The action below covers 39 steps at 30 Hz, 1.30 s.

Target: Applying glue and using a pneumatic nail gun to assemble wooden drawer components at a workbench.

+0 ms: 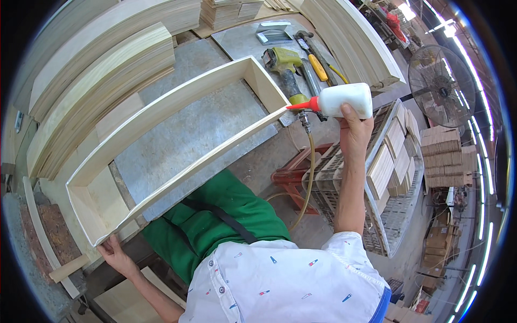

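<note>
A long, open wooden frame (186, 164) lies before me, made of thin pale boards, with a white line along parts of its top edges. My right hand (355, 126) is wrapped round a white glue bottle (344, 100), tipped sideways. Its red nozzle (306, 105) points left, with the tip at the frame's near right corner. At the near left corner, my left hand (117, 257) grips the frame, its fingertips partly hidden by the board.
Beyond the frame lie a green nail gun (283, 60) with a hose (311, 167), a hammer (306, 40) and a yellow-handled tool (318, 67). Board stacks (102, 91) line the far left. On the right stand a crate (385, 215) of wood pieces and a fan (441, 86).
</note>
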### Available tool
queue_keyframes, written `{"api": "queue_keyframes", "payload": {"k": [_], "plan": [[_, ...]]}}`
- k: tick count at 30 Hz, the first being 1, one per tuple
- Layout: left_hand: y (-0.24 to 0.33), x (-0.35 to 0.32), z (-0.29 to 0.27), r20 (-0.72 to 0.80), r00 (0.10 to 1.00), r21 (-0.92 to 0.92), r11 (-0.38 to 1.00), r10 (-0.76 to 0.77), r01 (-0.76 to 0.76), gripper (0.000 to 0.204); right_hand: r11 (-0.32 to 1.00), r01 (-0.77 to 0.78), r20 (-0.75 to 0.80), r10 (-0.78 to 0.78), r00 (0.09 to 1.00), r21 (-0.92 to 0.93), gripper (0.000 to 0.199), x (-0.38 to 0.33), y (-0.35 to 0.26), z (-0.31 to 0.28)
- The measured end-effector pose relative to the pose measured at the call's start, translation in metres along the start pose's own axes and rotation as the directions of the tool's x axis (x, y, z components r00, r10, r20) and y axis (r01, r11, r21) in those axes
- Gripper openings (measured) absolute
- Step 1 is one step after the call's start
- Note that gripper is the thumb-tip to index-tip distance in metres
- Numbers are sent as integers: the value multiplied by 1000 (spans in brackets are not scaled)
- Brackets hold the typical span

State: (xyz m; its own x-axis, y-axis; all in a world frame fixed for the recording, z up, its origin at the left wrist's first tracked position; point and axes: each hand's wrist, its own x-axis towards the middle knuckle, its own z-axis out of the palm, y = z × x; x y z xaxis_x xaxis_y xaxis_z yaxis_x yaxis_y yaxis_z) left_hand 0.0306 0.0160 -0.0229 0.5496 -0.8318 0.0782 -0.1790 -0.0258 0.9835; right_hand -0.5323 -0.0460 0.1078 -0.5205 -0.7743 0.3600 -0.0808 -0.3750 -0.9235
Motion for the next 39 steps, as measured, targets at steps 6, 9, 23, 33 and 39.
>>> {"api": "queue_keyframes", "payload": {"k": [6,9,23,33,39], "plan": [[-8,3,-8,-18,1000,-30,1000,1,-2,47,996,23,-107,-14,994,87,36,6,-4,-6],[-10,6,2,-38,999,-64,998,-22,20,49,973,-1,-95,23,995,229,42,12,-18,-4],[8,0,26,-40,998,-101,993,-57,52,53,549,580,712,40,701,-602,49,169,3,193],[-1,-2,9,-91,993,-23,997,72,-75,54,-287,907,728,542,420,-309,23,171,141,302],[4,-3,9,-90,993,-12,997,74,-75,56,-381,913,850,422,315,-149,23,156,144,302]]}}
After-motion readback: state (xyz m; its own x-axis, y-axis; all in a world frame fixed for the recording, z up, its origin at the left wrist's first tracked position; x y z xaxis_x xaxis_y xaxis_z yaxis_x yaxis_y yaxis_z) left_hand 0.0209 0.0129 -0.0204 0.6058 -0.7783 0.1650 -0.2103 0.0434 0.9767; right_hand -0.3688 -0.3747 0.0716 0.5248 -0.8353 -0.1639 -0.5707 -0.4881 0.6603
